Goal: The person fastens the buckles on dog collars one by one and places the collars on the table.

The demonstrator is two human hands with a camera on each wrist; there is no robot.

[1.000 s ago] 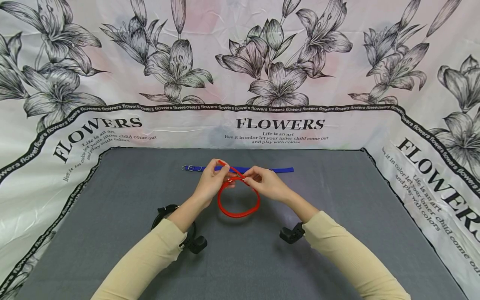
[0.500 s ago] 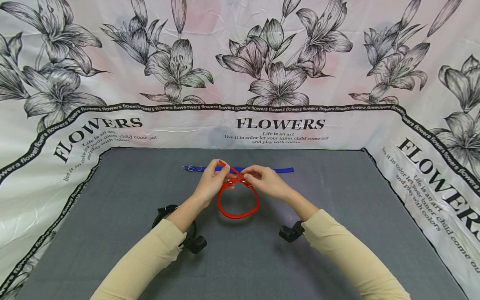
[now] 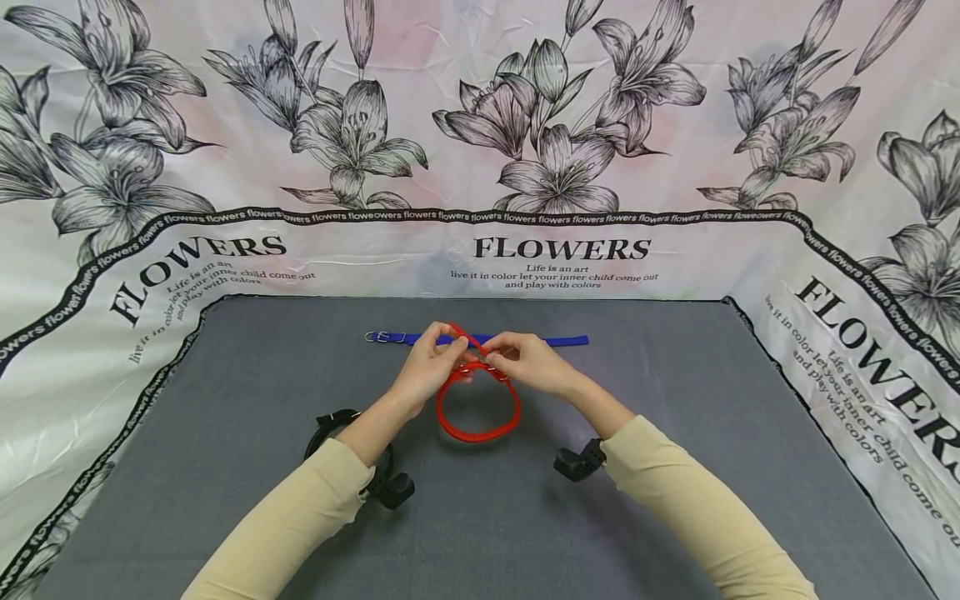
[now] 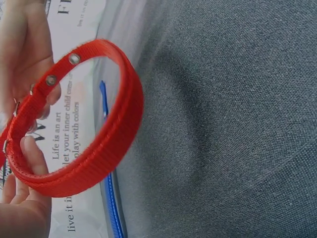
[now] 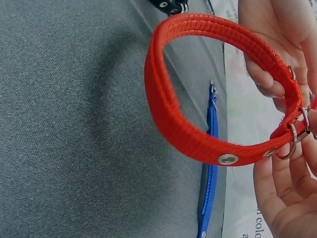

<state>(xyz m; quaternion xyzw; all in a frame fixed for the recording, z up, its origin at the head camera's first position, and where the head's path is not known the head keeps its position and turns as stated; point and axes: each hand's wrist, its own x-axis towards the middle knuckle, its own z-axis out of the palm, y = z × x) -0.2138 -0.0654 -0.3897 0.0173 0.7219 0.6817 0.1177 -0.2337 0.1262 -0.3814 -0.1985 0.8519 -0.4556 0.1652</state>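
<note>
A red collar (image 3: pixel 480 435) with metal eyelets and a buckle is bent into a closed loop above the table, between both hands. My left hand (image 3: pixel 427 372) pinches its free strap end, which rises past the thumb in the head view. Opposite, my right hand (image 3: pixel 531 365) pinches the collar near the buckle (image 5: pixel 304 121). Below the hands hangs the round loop, with eyelets (image 5: pixel 228 159) showing in the right wrist view. Fingers partly hide the buckle, so how far the strap passes through it cannot be told.
Behind the hands a blue collar (image 3: pixel 566 341) lies straight across the grey table (image 3: pixel 480 533), buckle to the left. A coiled black collar (image 3: pixel 324 429) lies beside the left wrist. Printed floral cloth (image 3: pixel 562 250) borders the table's back and sides.
My left hand has shifted slightly right and down with the strap end, toward the right hand. The right hand's fingers have moved slightly at the buckle. The blue collar stays put.
</note>
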